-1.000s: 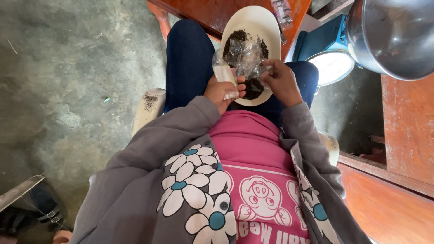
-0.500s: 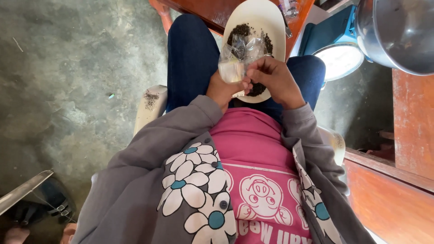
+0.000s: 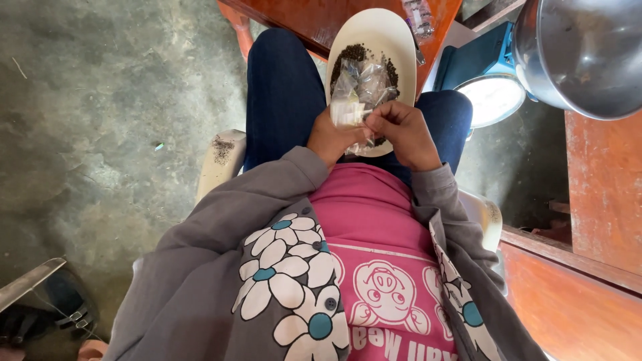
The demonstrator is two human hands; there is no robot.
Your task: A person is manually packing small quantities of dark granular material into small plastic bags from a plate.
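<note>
While both hands pinch it, the clear packet (image 3: 360,93) stands lengthwise above the cream bowl (image 3: 374,33), left hand (image 3: 331,139) and right hand (image 3: 404,134) equally near.

cream bowl (image 3: 374,33) — dark grains (image 3: 351,55), clear bag (image 3: 361,90)

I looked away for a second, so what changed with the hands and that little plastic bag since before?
Both hands, left hand and right hand, kept hold of the clear plastic bag and drew closer together, pinching its lower end. The cream bowl of dark grains stayed on the lap.
</note>
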